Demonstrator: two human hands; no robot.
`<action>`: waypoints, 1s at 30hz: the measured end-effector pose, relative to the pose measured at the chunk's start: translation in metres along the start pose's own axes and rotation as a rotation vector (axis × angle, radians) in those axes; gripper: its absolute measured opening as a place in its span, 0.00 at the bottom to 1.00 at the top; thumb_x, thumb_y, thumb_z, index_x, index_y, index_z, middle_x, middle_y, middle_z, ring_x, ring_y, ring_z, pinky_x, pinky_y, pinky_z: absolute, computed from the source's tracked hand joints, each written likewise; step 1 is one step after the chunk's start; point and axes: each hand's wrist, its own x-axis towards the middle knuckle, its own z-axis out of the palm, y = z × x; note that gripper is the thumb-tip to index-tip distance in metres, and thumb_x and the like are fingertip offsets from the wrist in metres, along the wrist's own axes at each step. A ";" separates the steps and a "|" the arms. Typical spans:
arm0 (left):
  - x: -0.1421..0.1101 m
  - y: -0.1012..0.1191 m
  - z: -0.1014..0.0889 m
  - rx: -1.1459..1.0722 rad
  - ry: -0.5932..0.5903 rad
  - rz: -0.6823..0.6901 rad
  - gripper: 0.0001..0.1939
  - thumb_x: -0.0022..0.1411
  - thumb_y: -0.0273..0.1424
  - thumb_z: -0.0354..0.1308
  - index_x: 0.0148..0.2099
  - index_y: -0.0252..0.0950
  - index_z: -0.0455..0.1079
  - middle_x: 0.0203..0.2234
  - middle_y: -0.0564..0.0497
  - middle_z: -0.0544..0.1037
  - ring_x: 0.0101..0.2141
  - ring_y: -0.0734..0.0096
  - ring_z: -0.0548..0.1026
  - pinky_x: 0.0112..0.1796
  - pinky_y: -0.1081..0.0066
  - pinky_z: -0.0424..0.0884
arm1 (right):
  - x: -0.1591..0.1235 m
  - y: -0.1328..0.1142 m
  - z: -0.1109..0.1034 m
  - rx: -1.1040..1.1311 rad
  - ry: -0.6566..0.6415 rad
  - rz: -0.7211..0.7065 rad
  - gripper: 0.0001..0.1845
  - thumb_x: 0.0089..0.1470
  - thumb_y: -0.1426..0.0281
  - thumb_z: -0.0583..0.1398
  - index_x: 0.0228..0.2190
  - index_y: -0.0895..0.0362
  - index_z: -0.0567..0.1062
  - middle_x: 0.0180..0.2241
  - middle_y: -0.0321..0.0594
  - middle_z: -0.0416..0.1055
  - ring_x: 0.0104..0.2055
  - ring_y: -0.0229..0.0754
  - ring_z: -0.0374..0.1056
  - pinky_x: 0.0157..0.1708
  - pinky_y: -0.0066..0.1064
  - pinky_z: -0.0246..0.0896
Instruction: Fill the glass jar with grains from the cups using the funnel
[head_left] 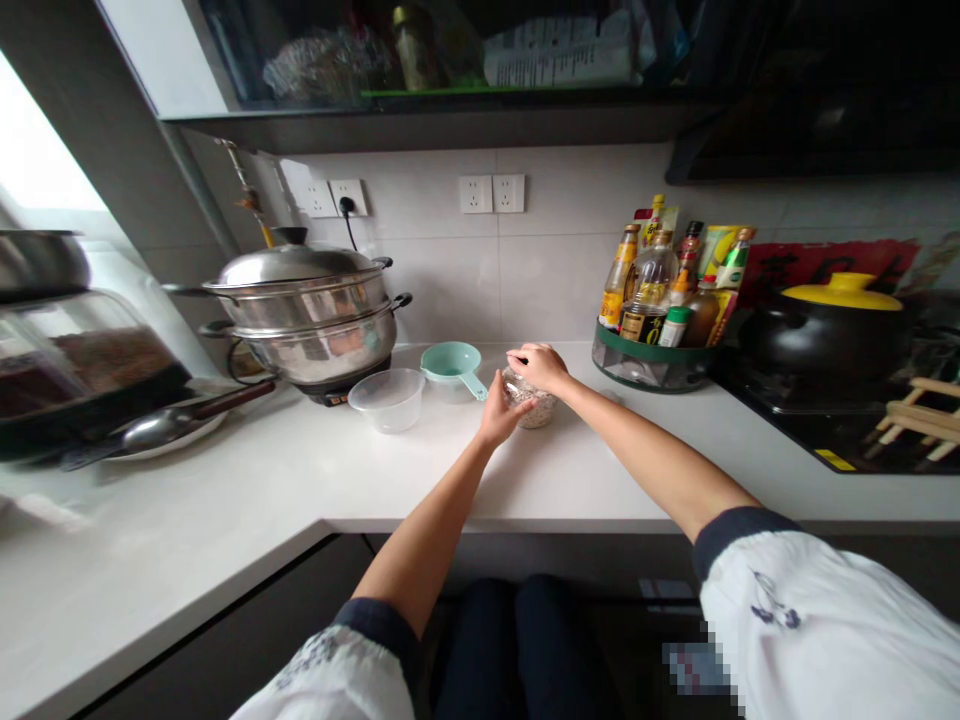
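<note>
A clear jar (538,412) of pale, flaky grain stands on the counter in front of me. My left hand (504,410) is closed around its left side, with the thumb across the front. From above, my right hand (541,367) curls its fingers over the jar's top and covers it. Whether a lid is under those fingers is hidden. Just left of the jar is a mint-green bowl-shaped scoop (451,360), its handle pointing towards my left hand. A translucent plastic bowl (388,402) stands further left.
A steel steamer pot (315,300) sits on a small cooker at the left, near a plate with a ladle (169,428). On the right are a round rack (652,370) of sauce bottles and a black pot with a yellow lid (844,291) on the stove. Cabinets (450,128) hang above.
</note>
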 end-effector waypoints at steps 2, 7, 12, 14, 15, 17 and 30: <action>-0.003 -0.003 -0.001 0.028 -0.009 -0.023 0.52 0.49 0.44 0.64 0.67 0.29 0.43 0.64 0.32 0.49 0.62 0.47 0.52 0.55 0.56 0.57 | 0.001 -0.006 0.003 -0.022 0.008 0.081 0.20 0.59 0.60 0.50 0.46 0.49 0.76 0.46 0.41 0.74 0.49 0.46 0.66 0.49 0.34 0.57; -0.012 0.000 -0.005 0.155 -0.032 -0.001 0.44 0.55 0.39 0.59 0.67 0.29 0.44 0.63 0.33 0.54 0.61 0.49 0.55 0.55 0.54 0.58 | 0.004 -0.015 0.010 -0.004 0.054 0.212 0.21 0.59 0.59 0.49 0.43 0.49 0.78 0.46 0.43 0.73 0.51 0.51 0.63 0.48 0.41 0.58; -0.025 0.017 -0.014 0.300 -0.060 0.048 0.37 0.56 0.34 0.59 0.65 0.30 0.52 0.61 0.35 0.60 0.61 0.49 0.57 0.58 0.52 0.53 | 0.013 0.002 0.014 0.188 0.270 0.256 0.20 0.59 0.64 0.50 0.46 0.54 0.76 0.52 0.45 0.69 0.57 0.48 0.58 0.57 0.43 0.50; -0.030 0.026 -0.019 0.368 -0.065 0.059 0.34 0.56 0.33 0.58 0.63 0.30 0.56 0.58 0.34 0.63 0.59 0.49 0.60 0.57 0.52 0.55 | 0.012 0.013 0.010 0.295 0.367 0.213 0.20 0.58 0.66 0.50 0.45 0.56 0.76 0.49 0.46 0.71 0.56 0.47 0.60 0.58 0.42 0.50; -0.032 0.030 -0.022 0.397 -0.060 0.066 0.32 0.56 0.33 0.58 0.62 0.30 0.57 0.57 0.34 0.65 0.58 0.49 0.62 0.56 0.52 0.56 | 0.010 0.018 0.007 0.341 0.415 0.195 0.20 0.58 0.66 0.51 0.45 0.57 0.76 0.48 0.47 0.72 0.54 0.47 0.61 0.57 0.42 0.51; -0.035 0.039 -0.026 0.426 -0.032 0.087 0.31 0.56 0.32 0.59 0.60 0.30 0.60 0.55 0.35 0.67 0.56 0.51 0.65 0.55 0.54 0.59 | 0.002 0.026 -0.001 0.427 0.496 0.210 0.19 0.56 0.67 0.52 0.44 0.60 0.77 0.45 0.49 0.72 0.51 0.48 0.63 0.55 0.40 0.54; -0.055 0.085 -0.046 0.095 -0.101 0.330 0.52 0.53 0.23 0.58 0.69 0.39 0.27 0.22 0.61 0.65 0.25 0.78 0.64 0.35 0.74 0.65 | -0.113 -0.004 -0.033 0.827 0.509 0.014 0.48 0.49 0.72 0.58 0.65 0.49 0.40 0.24 0.28 0.58 0.29 0.37 0.58 0.39 0.32 0.60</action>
